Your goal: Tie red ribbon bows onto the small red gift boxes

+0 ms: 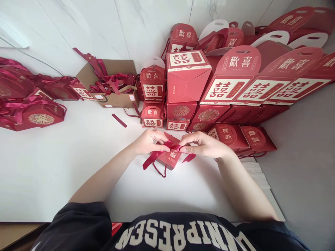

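Note:
A small red gift box (171, 162) with pale lettering lies on the white table in front of me, a twisted red cord looping from its near side. Over its top runs a dark red satin ribbon (151, 160), bunched into a bow-like shape between my hands. My left hand (149, 141) pinches the ribbon from the left, thumb and fingers closed on it. From the right, my right hand (202, 144) grips the same ribbon near its middle. One ribbon tail hangs out to the left, another to the right. My fingers hide part of the bow.
Stacked red gift boxes (188, 80) rise behind and to the right. An open cardboard box (119, 99) of ribbon strips stands at the back, a loose strip (119, 120) before it. Ribboned red boxes (31, 113) pile at the far left. A grey wall (303, 157) bounds the right.

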Demonstrator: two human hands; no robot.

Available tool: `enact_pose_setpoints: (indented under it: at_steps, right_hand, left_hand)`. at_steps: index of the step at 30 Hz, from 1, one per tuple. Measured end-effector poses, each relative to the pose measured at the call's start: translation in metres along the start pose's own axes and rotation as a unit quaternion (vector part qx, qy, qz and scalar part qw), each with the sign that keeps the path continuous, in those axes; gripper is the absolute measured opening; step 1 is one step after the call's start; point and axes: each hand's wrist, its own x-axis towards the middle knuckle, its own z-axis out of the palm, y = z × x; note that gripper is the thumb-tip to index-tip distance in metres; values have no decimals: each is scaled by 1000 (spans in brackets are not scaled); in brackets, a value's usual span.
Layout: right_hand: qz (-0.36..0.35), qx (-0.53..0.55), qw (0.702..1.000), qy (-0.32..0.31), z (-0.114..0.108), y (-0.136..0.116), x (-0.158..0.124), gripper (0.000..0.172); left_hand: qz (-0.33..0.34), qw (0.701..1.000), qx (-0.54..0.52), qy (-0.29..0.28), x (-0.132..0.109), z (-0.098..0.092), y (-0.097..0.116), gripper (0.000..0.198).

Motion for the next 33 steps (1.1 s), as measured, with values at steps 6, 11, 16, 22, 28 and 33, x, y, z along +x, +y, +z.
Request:
enact_pose_setpoints:
  at_steps: [6, 11, 16, 22, 28, 33]
  right_hand:
    - [-112, -114, 983, 90, 18, 6, 14, 18]
    - [-132, -240, 957, 100, 30, 5, 18, 18]
    - [-107, -307, 941, 97, 35, 3, 17, 28]
    - [-117, -204, 969, 82, 22, -4, 10, 22]
    - [49, -205, 973, 89, -15, -15, -18, 21]
    - [93, -134, 985, 47, -11, -16, -14, 36]
  left_hand:
    - [6, 1000, 8, -9, 1, -2, -2, 24]
    - [22, 999, 44, -9, 2, -1, -1, 20]
    - [28, 999, 38, 7, 0, 3, 2, 23]
    - [0, 1000, 26, -5, -1, 1, 3, 24]
    - [35, 994, -62, -87, -9, -38, 15, 15]
    - [-97, 988, 25, -119, -19, -53, 35, 37]
